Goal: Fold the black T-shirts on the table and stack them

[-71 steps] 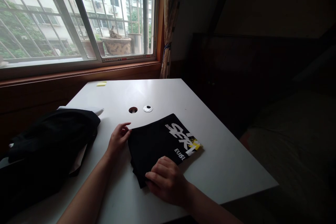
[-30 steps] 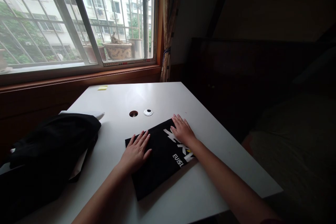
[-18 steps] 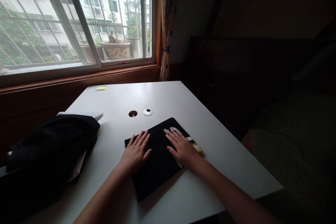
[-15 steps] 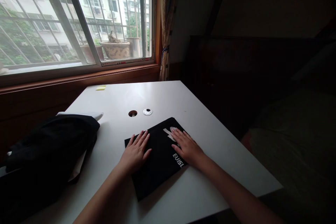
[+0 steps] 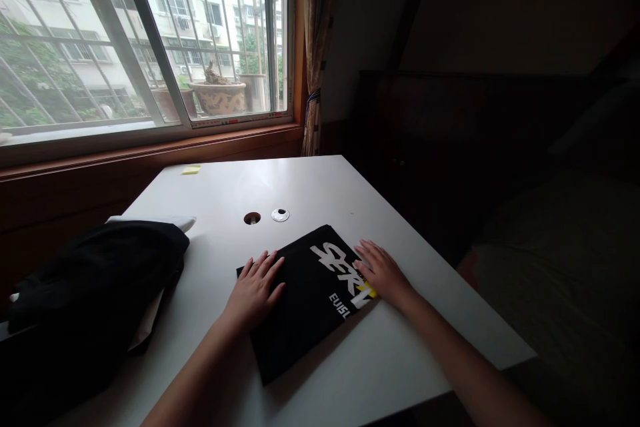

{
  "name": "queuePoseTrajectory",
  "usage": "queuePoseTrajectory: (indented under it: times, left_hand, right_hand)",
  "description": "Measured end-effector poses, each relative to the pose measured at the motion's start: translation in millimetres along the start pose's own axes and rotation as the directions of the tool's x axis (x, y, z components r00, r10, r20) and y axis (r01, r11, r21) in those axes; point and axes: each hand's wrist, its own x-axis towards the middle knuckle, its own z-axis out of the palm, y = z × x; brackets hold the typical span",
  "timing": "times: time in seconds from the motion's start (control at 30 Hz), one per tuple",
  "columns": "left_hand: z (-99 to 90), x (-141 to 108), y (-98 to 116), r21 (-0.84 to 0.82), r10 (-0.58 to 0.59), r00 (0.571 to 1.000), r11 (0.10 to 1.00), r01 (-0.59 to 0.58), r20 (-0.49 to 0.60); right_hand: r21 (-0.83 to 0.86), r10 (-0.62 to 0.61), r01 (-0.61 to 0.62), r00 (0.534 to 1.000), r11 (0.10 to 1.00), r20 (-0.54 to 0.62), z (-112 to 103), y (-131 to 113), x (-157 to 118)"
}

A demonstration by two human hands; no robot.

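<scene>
The folded black cloth (image 5: 300,313) lies on the table (image 5: 425,340) in front of you, beneath your left hand (image 5: 254,290), whose fingers (image 5: 261,268) spread released across its left side. The fingers of your right hand (image 5: 384,275), also loose, reach over its right edge beside the white lettering (image 5: 339,270); whether they press down is hard to tell.

We are looking through one head-worn camera, facing forward and down across the bench (image 5: 310,190); we are seeing the left hand (image 5: 254,290) and right hand (image 5: 385,273) close by, below mid-view, and the window (image 5: 153,33) farther off, upper left.
</scene>
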Motion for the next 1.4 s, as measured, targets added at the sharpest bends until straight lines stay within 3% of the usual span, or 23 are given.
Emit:
queuePoseTrajectory:
  times: [0.27,0.43,0.6,0.67,0.83,1.0,1.1,1.23,1.33,1.4]
  left_hand:
    - [-10.1,-1.1,-17.5,-0.112,-0.106,0.976,0.990,0.085,-0.193]
    - [-14.0,-3.1,-37.7,-0.228,-0.175,0.957,0.966,0.122,-0.230]
    - [-23.9,-5.2,-50.5,-0.382,-0.203,0.975,0.911,0.155,-0.087]
    - [-31.3,-6.2,-48.8,-0.434,-0.171,0.985,0.888,0.152,-0.006]
    - [-50.0,-6.4,-28.9,-0.553,-0.058,0.989,0.824,0.123,0.134]
    - [-59.5,-5.0,-7.0,-0.687,0.082,0.979,0.723,0.071,0.187]
    - [-62.0,-7.0,0.4,-0.720,0.139,0.914,0.665,0.198,0.380]
    - [-62.5,-12.7,5.7,-0.721,0.207,0.735,0.482,0.498,0.646]
    - [-65.2,-16.0,7.2,-0.707,0.335,0.623,0.376,0.599,0.706]
    - [-68.8,-17.0,6.1,-0.706,0.412,0.577,0.342,0.619,0.705]
  right_hand:
    - [0.089,0.167,-0.154,0.974,0.984,-0.152,-2.2,-0.6,-33.7]
    - [0.154,0.315,-0.303,0.947,0.940,-0.061,-15.0,-8.4,-40.2]
    - [0.294,0.338,-0.379,0.923,0.877,0.182,-36.7,-13.2,-29.4]
    - [0.313,0.338,-0.397,0.914,0.863,0.226,-42.8,-9.2,-20.7]
    - [0.262,0.305,-0.329,0.944,0.908,0.129,-42.5,11.9,19.6]
    - [0.255,0.305,-0.291,0.952,0.922,-0.017,-21.4,17.2,72.0]
    - [0.283,0.312,-0.278,0.947,0.918,-0.081,-3.1,10.7,97.4]
    - [0.330,0.260,-0.208,0.958,0.921,-0.124,19.5,-3.1,120.5]
    - [0.356,0.169,-0.111,0.976,0.928,-0.136,29.3,-13.4,129.1]
    - [0.369,0.129,-0.065,0.980,0.927,-0.153,31.8,-18.1,130.3]
